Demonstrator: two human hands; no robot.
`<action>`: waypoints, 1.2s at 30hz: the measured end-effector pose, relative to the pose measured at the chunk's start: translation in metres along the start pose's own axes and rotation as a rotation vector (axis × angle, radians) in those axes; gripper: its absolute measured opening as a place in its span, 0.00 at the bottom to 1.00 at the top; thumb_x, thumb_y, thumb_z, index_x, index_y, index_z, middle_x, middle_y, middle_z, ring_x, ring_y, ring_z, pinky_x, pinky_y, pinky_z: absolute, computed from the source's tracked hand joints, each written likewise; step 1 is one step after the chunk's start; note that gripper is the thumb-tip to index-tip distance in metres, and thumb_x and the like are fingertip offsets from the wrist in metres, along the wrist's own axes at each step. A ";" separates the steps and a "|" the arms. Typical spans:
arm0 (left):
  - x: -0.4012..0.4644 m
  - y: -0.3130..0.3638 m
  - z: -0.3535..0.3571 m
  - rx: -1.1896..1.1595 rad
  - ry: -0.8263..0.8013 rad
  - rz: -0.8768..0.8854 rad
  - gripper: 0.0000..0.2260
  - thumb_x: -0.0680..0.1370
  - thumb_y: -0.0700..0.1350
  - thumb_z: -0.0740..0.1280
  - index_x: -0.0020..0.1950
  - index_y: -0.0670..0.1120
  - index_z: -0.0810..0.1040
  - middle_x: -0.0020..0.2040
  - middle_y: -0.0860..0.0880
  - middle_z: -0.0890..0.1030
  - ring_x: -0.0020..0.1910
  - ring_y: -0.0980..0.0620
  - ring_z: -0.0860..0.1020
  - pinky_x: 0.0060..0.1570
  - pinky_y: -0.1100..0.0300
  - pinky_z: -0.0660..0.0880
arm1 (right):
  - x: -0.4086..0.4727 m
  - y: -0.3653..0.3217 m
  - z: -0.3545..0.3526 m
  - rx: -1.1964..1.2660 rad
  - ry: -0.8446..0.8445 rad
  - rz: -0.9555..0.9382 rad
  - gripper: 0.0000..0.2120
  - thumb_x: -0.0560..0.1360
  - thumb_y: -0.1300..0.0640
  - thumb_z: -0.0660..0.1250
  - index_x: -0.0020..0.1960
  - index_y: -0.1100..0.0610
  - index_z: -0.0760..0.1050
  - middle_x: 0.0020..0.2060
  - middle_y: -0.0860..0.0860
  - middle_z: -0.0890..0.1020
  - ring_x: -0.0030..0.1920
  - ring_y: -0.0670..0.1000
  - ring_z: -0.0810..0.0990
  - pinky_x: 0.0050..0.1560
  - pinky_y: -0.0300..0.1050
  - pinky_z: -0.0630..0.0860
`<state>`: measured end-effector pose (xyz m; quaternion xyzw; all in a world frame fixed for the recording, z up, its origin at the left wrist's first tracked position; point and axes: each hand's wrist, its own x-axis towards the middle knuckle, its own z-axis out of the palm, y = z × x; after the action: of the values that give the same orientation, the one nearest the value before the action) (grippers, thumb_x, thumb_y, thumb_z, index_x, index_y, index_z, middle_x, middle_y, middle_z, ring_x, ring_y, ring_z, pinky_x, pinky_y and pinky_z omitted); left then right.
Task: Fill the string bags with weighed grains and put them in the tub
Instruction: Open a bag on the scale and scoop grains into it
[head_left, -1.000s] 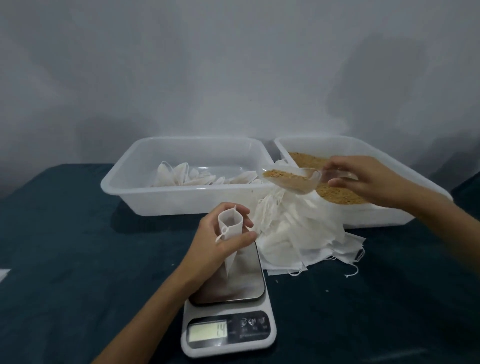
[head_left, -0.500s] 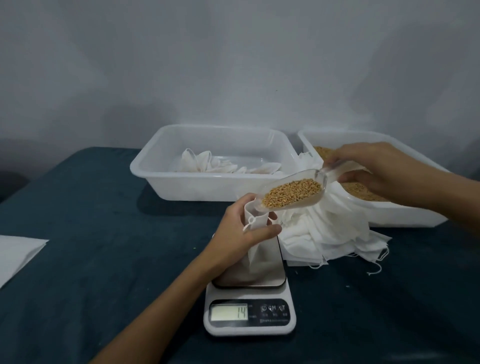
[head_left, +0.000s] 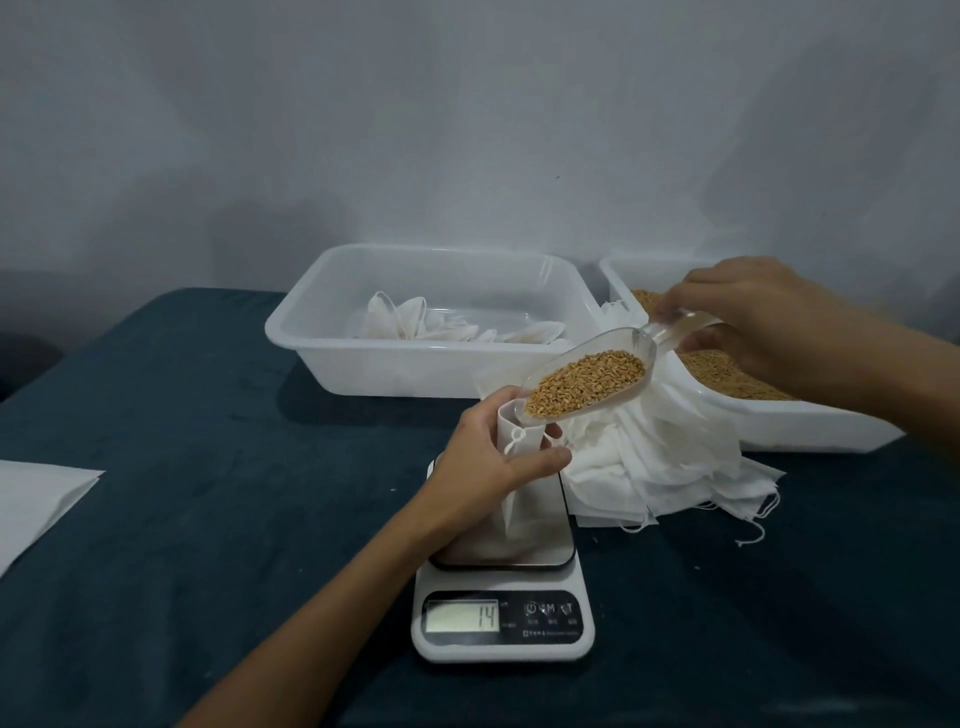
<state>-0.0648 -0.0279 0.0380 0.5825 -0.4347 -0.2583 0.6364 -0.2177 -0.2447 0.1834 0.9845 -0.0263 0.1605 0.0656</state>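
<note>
Left hand (head_left: 496, 457): curled round the neck of a small white drawstring bag (head_left: 511, 467) standing on the white digital scale (head_left: 503, 597).
Right hand (head_left: 753, 317): pinching the handle of a clear plastic scoop (head_left: 587, 379) full of golden-brown grain, tip at the bag's mouth.
Display: 14.
Left white plastic tub (head_left: 415, 364): holds several bags.
Right white tub (head_left: 810, 426): loose grain.
Pile of empty white bags (head_left: 649, 467): between scale and right tub.

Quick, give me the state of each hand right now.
Left hand: grips the bag upright on the scale.
Right hand: holds the scoop of grains by its handle.
</note>
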 end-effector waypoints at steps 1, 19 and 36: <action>0.000 -0.001 0.000 0.008 -0.003 0.002 0.16 0.74 0.42 0.77 0.61 0.49 0.80 0.50 0.49 0.85 0.48 0.52 0.84 0.55 0.52 0.80 | 0.000 0.000 0.000 -0.012 0.007 -0.005 0.14 0.70 0.66 0.77 0.55 0.59 0.83 0.46 0.54 0.85 0.45 0.61 0.81 0.51 0.52 0.71; 0.001 -0.004 0.000 -0.002 -0.004 0.022 0.15 0.75 0.44 0.78 0.59 0.53 0.82 0.50 0.51 0.86 0.49 0.55 0.84 0.54 0.59 0.80 | 0.000 0.004 0.005 -0.082 0.073 -0.040 0.16 0.72 0.65 0.76 0.57 0.54 0.82 0.48 0.50 0.84 0.48 0.59 0.80 0.55 0.56 0.69; 0.002 -0.006 0.001 0.005 0.005 0.009 0.17 0.74 0.48 0.78 0.62 0.52 0.81 0.55 0.52 0.86 0.55 0.51 0.84 0.58 0.49 0.81 | -0.002 0.005 0.008 -0.066 0.071 -0.024 0.16 0.72 0.65 0.76 0.58 0.55 0.82 0.49 0.51 0.84 0.50 0.61 0.81 0.58 0.58 0.69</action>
<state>-0.0632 -0.0310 0.0323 0.5826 -0.4364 -0.2529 0.6373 -0.2171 -0.2509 0.1760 0.9757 -0.0174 0.1938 0.1007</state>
